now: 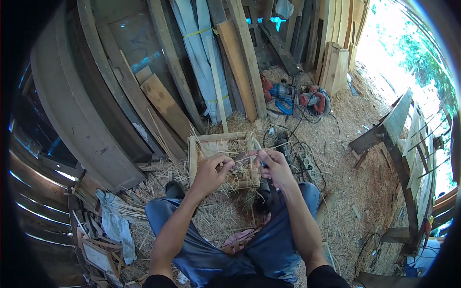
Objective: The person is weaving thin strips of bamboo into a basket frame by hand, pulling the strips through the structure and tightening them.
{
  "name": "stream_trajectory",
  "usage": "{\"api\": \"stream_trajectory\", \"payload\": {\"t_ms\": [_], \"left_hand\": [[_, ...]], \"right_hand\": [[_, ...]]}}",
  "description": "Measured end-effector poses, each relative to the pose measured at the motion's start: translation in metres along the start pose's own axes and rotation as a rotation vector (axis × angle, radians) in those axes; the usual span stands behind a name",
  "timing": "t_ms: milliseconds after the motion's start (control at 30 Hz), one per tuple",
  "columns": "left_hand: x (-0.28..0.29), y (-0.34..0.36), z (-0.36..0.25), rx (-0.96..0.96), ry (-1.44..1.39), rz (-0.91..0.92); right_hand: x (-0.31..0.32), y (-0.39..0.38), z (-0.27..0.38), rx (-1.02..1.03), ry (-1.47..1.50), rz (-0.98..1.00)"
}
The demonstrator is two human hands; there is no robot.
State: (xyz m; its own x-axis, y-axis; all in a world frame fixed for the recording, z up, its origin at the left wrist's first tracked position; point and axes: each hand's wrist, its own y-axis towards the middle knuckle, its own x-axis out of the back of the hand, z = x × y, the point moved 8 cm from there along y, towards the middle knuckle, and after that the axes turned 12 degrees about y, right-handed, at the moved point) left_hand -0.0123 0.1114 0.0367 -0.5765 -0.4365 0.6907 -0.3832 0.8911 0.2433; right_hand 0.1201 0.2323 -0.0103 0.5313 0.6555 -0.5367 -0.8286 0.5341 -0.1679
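My left hand (213,170) pinches one end of a thin wooden strip (244,158) between thumb and fingertips. The strip slants up to the right and passes through my right hand (276,167), poking out beyond it. That right hand is closed around what looks like a knife (257,143), its pale blade pointing up beside the strip. Most of its handle is hidden by my fingers. Below both hands stands a shallow wooden box frame (221,138) with shavings and thin strips in it. A small dark lump shows behind the strip, too blurred to name.
Shavings cover the floor (345,192). Red and blue power tools (314,102) lie ahead to the right, near cables and a power strip (304,162). Planks (237,72) lean along the far wall. Loose thin strips (161,139) stand at the left, and a wooden structure (403,139) at the right.
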Motion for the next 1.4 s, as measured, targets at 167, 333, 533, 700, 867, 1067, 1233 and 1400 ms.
{"api": "stream_trajectory", "payload": {"t_ms": [167,333,533,700,867,1067,1233,1400], "left_hand": [[0.009,-0.001,0.0,-0.042,0.021,-0.079],[0.004,-0.005,-0.001,0.003,0.021,0.006],[0.02,-0.007,0.019,-0.008,0.027,-0.12],[0.017,-0.007,0.03,0.097,0.044,-0.068],[0.0,-0.004,0.002,0.029,0.079,-0.058],[0.013,-0.007,0.006,-0.023,0.084,-0.121],[0.014,-0.011,0.001,-0.048,0.087,-0.141],[0.032,-0.007,0.033,0.137,0.088,-0.126]], "right_hand": [[0.018,-0.005,0.025,0.059,0.044,-0.049],[0.033,-0.008,0.039,0.11,0.118,-0.103],[0.09,-0.015,0.072,0.291,0.099,-0.311],[0.034,-0.015,0.043,0.167,0.023,-0.205],[-0.02,0.003,-0.015,-0.015,0.092,-0.015],[0.029,0.001,0.021,0.096,0.119,-0.113],[0.064,-0.004,0.041,0.238,0.125,-0.241],[0.081,-0.016,0.065,0.337,0.051,-0.32]]}}
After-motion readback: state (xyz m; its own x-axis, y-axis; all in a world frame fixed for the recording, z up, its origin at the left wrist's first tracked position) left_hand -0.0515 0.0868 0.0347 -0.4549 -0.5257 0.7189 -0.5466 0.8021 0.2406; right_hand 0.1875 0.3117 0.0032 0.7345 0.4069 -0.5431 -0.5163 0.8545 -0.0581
